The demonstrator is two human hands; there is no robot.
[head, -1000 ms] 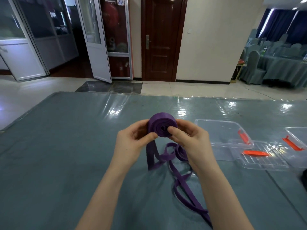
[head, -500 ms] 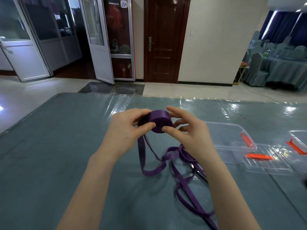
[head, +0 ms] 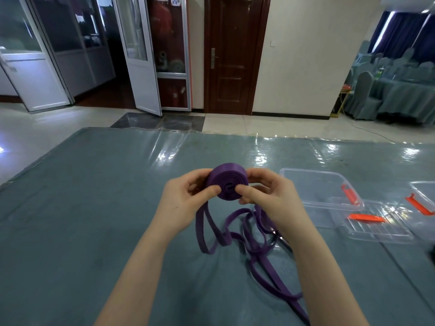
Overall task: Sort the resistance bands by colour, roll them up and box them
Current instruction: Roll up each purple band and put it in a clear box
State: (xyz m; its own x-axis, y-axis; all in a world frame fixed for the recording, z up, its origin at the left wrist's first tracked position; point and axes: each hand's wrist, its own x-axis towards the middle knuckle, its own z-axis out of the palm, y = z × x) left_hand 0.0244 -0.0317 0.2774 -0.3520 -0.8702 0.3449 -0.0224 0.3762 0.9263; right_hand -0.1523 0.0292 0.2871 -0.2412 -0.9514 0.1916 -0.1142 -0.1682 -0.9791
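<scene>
Both hands are up over the middle of the table (head: 94, 184), and the purple roll (head: 227, 182) is sitting between them, lifted clear of the surface. The left hand (head: 186, 203) is gripping it from its side, thumb pressing on the spiral face, fingers curling round the back. The right hand (head: 273, 198) is pinching it from the other side, thumb on the face near the centre. The unrolled tail of the purple band (head: 256, 245) is hanging from the roll and lying in loose loops on the table, trailing toward the near edge. Toward the right edge, a clear box (head: 315, 191) is standing open, with a clear lid (head: 372, 224) with orange clips just beside it.
</scene>
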